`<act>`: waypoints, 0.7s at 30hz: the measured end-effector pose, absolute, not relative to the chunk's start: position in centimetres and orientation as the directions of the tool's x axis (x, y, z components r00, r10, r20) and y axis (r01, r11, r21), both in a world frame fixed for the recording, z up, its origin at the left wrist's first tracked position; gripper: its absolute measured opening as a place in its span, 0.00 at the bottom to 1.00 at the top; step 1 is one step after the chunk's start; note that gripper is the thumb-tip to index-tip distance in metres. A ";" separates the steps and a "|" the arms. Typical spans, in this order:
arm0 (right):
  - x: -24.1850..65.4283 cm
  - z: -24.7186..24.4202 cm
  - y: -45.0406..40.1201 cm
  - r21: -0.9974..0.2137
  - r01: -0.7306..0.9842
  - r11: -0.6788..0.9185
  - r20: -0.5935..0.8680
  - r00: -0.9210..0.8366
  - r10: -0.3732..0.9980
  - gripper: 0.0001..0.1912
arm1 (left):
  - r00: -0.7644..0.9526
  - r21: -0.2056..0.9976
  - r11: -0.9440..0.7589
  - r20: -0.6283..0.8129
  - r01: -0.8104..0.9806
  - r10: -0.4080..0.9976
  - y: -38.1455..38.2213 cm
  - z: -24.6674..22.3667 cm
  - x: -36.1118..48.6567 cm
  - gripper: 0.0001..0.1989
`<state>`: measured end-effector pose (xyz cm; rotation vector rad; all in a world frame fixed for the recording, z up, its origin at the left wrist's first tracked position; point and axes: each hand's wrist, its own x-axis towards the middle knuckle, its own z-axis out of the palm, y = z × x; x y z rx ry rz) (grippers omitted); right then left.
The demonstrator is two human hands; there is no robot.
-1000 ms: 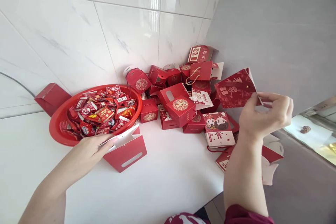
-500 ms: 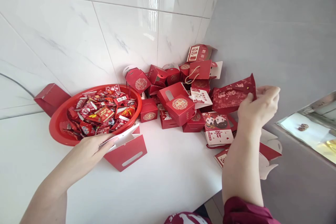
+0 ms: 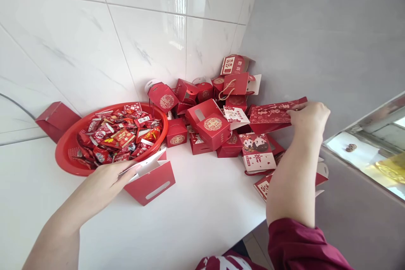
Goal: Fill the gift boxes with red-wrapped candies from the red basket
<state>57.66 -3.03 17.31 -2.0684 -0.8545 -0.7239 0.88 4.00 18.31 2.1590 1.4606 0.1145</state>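
My left hand (image 3: 109,181) grips the edge of an open red box (image 3: 153,181) with white insides and a slot in its side, in front of the candy basket. At the right, my right hand (image 3: 308,120) pinches the end of a dark red printed bag (image 3: 268,114), whose other end lies by the heap of boxes. The red oval basket (image 3: 65,162) holds many wrapped candies (image 3: 123,137). A white and red card with two cartoon figures (image 3: 257,152) lies below the bag.
Several red gift boxes (image 3: 213,128) are heaped against the tiled wall (image 3: 148,46) and the grey wall (image 3: 316,42). Another red box (image 3: 58,120) stands behind the basket at the left. The white table (image 3: 190,202) has its front edge at the lower right.
My right hand has turned and moved slightly, and the dark red bag has tilted flatter. My left hand still holds the open red box. The view has shifted a little.
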 end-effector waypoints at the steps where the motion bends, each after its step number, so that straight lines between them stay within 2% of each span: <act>1: 57.6 17.5 -2.9 -0.482 0.707 -0.517 0.684 0.673 0.281 0.14 | 0.413 0.471 -0.277 -0.216 0.838 0.885 4.0 18.3 0.9 0.24; 4: 57.7 17.8 -2.9 -0.601 0.530 -0.598 0.573 0.807 0.140 0.18 | 0.420 0.482 -0.281 -0.209 0.830 0.883 4.0 18.3 1.0 0.24; 6: 57.8 17.8 -3.0 -0.643 0.454 -0.617 0.512 0.854 0.094 0.19 | 0.424 0.479 -0.284 -0.211 0.830 0.881 3.9 18.3 1.0 0.25; 11: 58.1 17.5 -3.5 -0.676 0.406 -0.615 0.428 0.896 0.122 0.16 | 0.412 0.462 -0.277 -0.220 0.843 0.884 3.8 18.5 1.2 0.24; 16: 56.9 18.1 -3.6 -0.609 0.548 -0.574 0.574 0.803 0.157 0.10 | 0.412 0.449 -0.281 -0.225 0.848 0.883 3.8 18.5 1.1 0.25; 21: 54.9 18.8 -3.6 -0.437 0.763 -0.477 0.784 0.583 0.214 0.18 | 0.414 0.468 -0.269 -0.238 0.842 0.879 3.9 18.4 1.0 0.24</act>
